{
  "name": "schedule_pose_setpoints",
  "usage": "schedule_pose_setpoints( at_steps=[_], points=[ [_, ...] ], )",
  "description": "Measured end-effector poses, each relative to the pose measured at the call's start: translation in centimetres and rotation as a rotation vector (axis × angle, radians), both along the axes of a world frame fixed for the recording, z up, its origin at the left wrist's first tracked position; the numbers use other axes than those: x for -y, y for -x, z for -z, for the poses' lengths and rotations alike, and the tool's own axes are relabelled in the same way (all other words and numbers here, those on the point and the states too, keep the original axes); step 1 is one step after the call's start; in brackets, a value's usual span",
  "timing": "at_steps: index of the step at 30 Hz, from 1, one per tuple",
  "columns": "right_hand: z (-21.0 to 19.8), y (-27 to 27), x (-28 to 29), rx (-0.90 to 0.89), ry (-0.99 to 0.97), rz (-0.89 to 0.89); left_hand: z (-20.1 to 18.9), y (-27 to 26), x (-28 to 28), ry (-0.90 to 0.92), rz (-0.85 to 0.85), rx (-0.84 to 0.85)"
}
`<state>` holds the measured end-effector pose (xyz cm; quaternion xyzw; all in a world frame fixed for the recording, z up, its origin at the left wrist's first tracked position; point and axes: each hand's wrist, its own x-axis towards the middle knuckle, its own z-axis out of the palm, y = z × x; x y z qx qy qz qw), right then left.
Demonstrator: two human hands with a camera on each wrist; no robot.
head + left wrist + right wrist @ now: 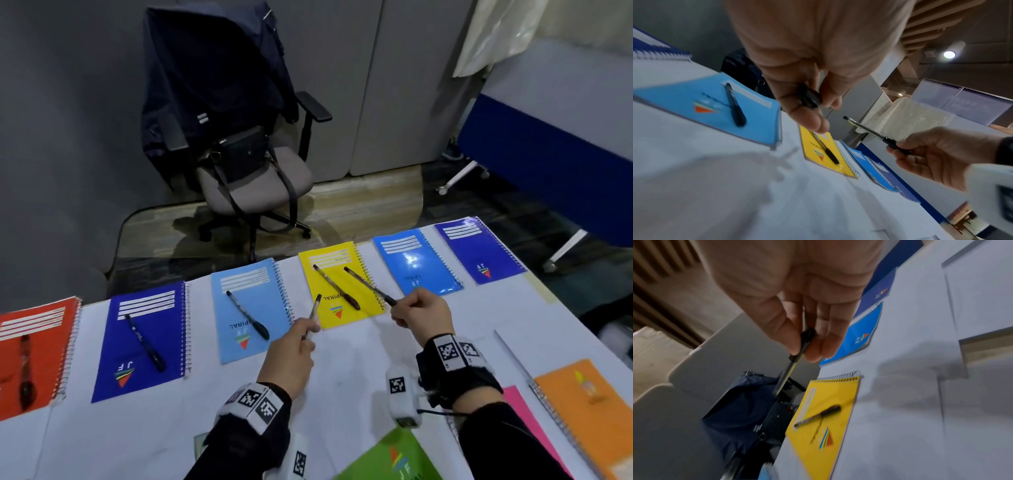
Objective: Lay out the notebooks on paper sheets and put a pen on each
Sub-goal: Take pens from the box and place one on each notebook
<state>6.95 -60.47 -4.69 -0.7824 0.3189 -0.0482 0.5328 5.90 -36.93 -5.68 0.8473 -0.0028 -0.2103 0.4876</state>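
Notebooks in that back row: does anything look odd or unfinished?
Mostly tidy. The bright blue notebook and the dark blue notebook at the right end carry no pen yet; the hands each hold one.

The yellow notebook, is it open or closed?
Closed. The yellow notebook lies flat on the white paper with its front cover facing up, and one black pen rests across that cover.

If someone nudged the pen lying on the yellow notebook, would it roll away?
Probably a little. The pen is slim and round, and the yellow notebook has a glossy, flat cover. Its thicker cap end may stop it, as might the spiral binding. It looks light and stiff.
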Motion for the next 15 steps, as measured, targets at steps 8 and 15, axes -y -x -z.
schedule_pose_setpoints(
  at_steps=[8,15],
  points=[
    [3.9,-4.4,8.7,-0.061,0.16,0.265,3.1,-1.3,6.2,-0.074,0.086,0.053],
    [7.2,-6.8,11.1,-0.083,0.232,0.233,4.8,-2.4,8.7,-0.068,0.076,0.064]
  ],
)
